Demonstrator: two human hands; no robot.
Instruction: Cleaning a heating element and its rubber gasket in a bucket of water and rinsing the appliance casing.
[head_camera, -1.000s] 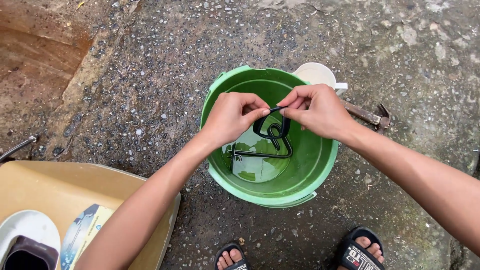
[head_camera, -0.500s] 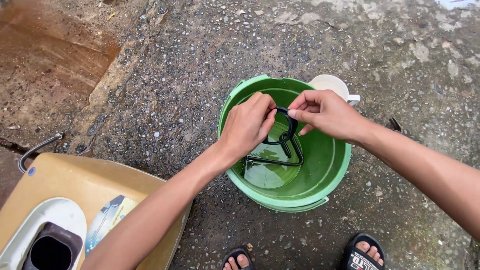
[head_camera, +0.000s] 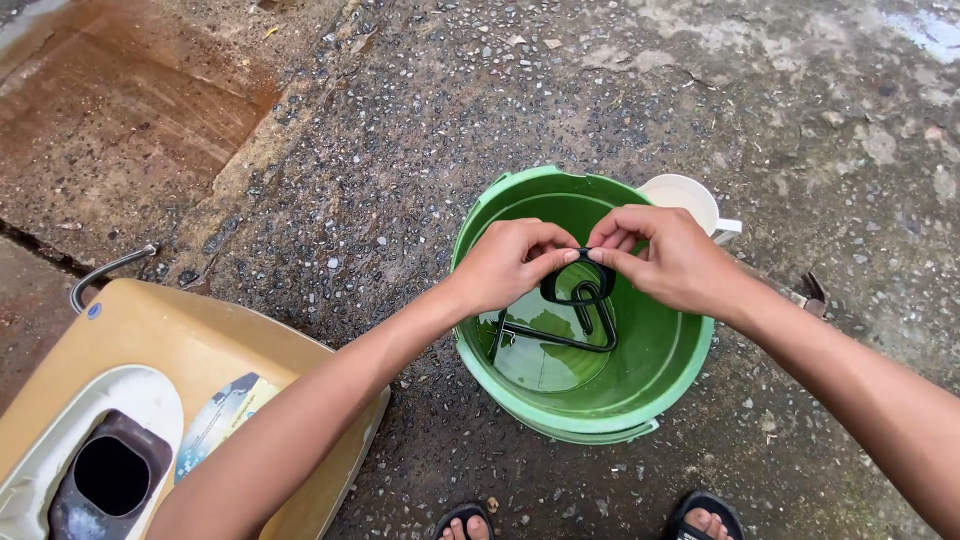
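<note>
Both hands work directly above a green plastic bucket (head_camera: 640, 395) that stands on wet, pebbled concrete ground (head_camera: 420, 130). The left hand (head_camera: 515, 262) and the right hand (head_camera: 665, 255) meet over the middle of the bucket opening, fingertips almost touching. Between them they pinch a black rubber loop (head_camera: 578, 290), a thin closed band, folded and twisted on itself. Each hand grips it narrowly, thumb against forefinger, at the loop's upper end. The lower part of the loop hangs down inside the bucket and reaches toward the shallow water (head_camera: 545, 355) on the bucket floor; whether it touches the water cannot be told.

The bucket rim is chipped at the near edge. Just beyond the far right rim of the bucket stands a white plastic scoop cup (head_camera: 685, 195), touching or nearly touching the bucket wall. To the right of the right wrist a small dark metal tool (head_camera: 810, 292) lies on the ground, partly hidden by the forearm.

At the lower left corner of the view sits a tan plastic casing (head_camera: 190, 345) with a white inset (head_camera: 45, 430) and a dark opening, well apart from the bucket. A bent metal rod (head_camera: 105, 272) lies just beside its far edge. Two sandalled feet (head_camera: 700, 515) show at the bottom edge, near the bucket.
</note>
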